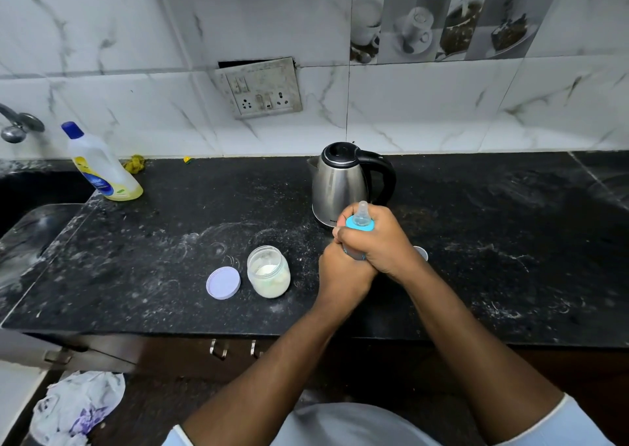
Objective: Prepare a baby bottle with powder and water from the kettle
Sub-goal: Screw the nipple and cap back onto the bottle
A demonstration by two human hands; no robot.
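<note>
Black stone counter (476,241), dusted with white powder smears. Front edge runs across the lower frame, with cabinet handles (219,348) below it. Back edge meets the marble-tile wall (136,54). The left edge drops into a sink (30,228) at 9 o'clock.

Open room: a wide bare stretch of counter from 3 o'clock of the hands out to the right frame edge; another clear band between the sink edge and the jar. A dish-soap bottle (102,166) stands at the back-left corner, near the tap (17,125).

Electric kettle (343,183), steel body with a black handle, stands at 12 o'clock of the hands, just behind them, lid closed.

Powder jar (269,272), open, white powder inside, sits at 9 o'clock of the hands, near but not touching. Its lilac lid (223,283) lies flat just beside the jar at 9 o'clock.

Baby bottle (360,222): upright, blue collar and clear teat on, showing above the fingers. Body almost wholly hidden by the grip; contents not readable.

Both hands are clamped together around the bottle. The right hand (381,241) wraps the upper part at the collar; the left hand (340,268) grips lower, at 7 o'clock of the right.

A small round cap (422,252) shows partly at 3 o'clock, behind the right wrist.
</note>
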